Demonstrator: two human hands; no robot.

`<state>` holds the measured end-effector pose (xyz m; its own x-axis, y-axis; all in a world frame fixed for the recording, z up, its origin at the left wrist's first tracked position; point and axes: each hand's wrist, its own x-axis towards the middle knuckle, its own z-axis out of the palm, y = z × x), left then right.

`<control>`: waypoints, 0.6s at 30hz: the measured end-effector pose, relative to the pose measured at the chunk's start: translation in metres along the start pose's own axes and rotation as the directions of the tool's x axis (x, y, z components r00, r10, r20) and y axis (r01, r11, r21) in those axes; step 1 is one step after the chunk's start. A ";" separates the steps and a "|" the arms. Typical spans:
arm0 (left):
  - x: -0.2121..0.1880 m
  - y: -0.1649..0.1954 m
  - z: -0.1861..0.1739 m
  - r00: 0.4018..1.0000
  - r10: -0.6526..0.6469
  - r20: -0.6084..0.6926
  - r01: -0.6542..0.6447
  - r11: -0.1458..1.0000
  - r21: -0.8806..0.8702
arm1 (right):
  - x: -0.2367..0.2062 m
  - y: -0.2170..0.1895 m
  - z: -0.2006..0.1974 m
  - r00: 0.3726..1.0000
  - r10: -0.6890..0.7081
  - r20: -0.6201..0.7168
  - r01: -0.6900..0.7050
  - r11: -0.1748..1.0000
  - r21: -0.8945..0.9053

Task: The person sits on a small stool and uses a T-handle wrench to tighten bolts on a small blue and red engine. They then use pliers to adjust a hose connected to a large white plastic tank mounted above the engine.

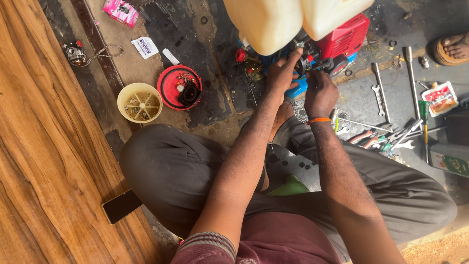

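Note:
I sit cross-legged on the floor before a small engine unit (342,41) with a red cover, a blue base and two cream plastic tanks (266,22) on top. My left hand (282,73) rests with fingers spread on the engine's dark middle part, under the tanks. Close beside it, my right hand (320,93), an orange band at its wrist, is closed by the same part; whether it grips a tool or the part is hidden by the fingers.
A red round cover (172,84) with small parts and a cream slotted cup (139,102) lie at left. Wrenches, pliers and screwdrivers (386,132) are scattered at right. A carburettor (75,53) and pink box (120,11) lie farther left. A phone (121,206) sits on wood planks. Another person's sandalled foot (452,49) is at top right.

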<state>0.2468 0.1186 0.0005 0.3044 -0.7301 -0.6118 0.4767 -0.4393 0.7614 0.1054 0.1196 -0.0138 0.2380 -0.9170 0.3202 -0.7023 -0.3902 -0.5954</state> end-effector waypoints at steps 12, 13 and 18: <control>0.011 -0.017 0.000 0.993 -0.117 -0.007 0.116 0.993 -0.028 | -0.005 0.052 -0.081 0.863 -0.016 0.504 -0.019 0.998 0.066; 0.011 -0.019 -0.001 0.989 -0.145 0.008 0.145 0.988 -0.046 | -0.008 0.068 -0.105 0.768 0.065 0.637 -0.299 0.916 0.267; 0.010 -0.026 0.001 0.983 -0.128 0.132 0.153 0.966 -0.206 | -0.022 0.158 -0.212 0.728 0.549 0.409 -0.618 0.785 0.047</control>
<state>0.2363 0.1221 -0.0247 0.1298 -0.7305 -0.6704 0.6776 -0.4283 0.5979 -0.1534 0.0954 0.0413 0.0620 -0.9164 -0.3954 -0.6669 0.2567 -0.6996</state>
